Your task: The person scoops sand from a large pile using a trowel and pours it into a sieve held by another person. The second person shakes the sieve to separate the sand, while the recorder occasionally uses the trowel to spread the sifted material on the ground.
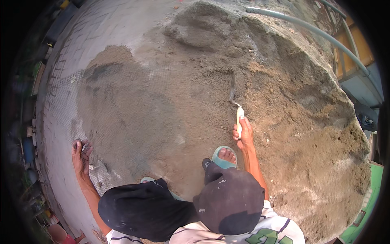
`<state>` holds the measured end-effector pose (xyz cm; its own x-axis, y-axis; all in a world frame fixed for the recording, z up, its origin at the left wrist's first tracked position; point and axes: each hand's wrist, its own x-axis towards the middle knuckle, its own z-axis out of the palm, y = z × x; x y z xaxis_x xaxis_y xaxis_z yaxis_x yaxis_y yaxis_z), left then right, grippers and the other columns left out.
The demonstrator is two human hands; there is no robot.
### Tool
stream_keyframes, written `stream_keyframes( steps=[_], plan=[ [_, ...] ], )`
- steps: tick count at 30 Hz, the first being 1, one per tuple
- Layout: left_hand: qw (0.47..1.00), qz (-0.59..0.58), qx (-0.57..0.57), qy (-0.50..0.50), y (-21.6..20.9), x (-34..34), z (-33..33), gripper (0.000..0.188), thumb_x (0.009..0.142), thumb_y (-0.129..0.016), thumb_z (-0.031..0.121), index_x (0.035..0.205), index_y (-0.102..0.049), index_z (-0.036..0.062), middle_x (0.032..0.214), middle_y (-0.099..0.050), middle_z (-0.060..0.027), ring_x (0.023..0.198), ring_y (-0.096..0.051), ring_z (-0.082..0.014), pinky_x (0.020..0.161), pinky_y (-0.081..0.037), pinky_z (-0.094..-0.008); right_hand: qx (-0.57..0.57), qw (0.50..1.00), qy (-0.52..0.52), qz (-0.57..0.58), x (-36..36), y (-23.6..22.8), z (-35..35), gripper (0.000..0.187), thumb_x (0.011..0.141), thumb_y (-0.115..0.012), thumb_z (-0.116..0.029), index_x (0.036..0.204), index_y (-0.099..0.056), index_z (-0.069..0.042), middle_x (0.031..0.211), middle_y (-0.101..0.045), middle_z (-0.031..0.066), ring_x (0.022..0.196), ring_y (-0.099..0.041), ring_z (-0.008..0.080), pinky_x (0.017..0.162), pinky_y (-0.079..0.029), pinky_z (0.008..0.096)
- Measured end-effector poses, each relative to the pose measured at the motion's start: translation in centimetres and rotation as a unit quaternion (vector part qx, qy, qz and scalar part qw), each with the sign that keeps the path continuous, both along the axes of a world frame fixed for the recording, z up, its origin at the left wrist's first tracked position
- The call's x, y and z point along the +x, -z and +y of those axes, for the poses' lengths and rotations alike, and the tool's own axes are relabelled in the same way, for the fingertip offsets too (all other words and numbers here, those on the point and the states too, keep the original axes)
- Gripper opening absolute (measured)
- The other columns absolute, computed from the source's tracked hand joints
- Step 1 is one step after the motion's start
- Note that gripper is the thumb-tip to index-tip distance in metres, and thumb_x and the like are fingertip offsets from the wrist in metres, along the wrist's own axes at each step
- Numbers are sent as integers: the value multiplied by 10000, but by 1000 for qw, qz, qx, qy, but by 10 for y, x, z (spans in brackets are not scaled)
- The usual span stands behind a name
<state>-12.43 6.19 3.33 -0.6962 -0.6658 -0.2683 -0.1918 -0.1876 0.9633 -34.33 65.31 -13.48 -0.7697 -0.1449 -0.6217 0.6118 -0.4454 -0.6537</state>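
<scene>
A right hand grips a trowel at sand; the left hand, fingers curled, is by mesh, hold unclear.

One left hand, one right hand, one trowel and two sandals are being shown. One mesh sheet and one large sandy heap are being seen.

Trowel handle is coloured cream, blade dull grey. Mesh is patterned w/ grey grid. Sand heap is toned grey-brn w/ tan patches. Blk trousers are flecked wht; sandals are tinted lt teal; wht shirt is striped dk, printed grn.
</scene>
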Motion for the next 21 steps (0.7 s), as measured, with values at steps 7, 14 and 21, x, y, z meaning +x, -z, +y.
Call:
stream_keyframes(
  steps=[7,14,21],
  plan=[
    [1000,0,24,15,17,-19,7,124,982,-627,238,1052,-597,140,1005,-656,-65,930,-670,-259,795,-565,-362,37,967,-242,70,-30,6,-105,352,989,-572,-350,1136,-456,-52,746,-561,27,512,-528,105,405,-440,261],
    [997,-23,63,30,45,-37,27,146,964,-655,252,1048,-592,151,1005,-650,-57,916,-669,-251,764,-571,-360,132,985,-72,84,-79,22,-45,309,981,-572,-403,1044,-499,-109,686,-530,0,466,-494,84,376,-412,236],
    [993,-52,81,62,67,-46,49,160,961,-658,230,1059,-585,126,1011,-657,-70,899,-692,-252,716,-598,-346,118,967,-213,75,21,-13,-39,294,864,-604,-129,1091,-422,-86,852,-569,53,542,-562,128,442,-475,279]
  ],
)
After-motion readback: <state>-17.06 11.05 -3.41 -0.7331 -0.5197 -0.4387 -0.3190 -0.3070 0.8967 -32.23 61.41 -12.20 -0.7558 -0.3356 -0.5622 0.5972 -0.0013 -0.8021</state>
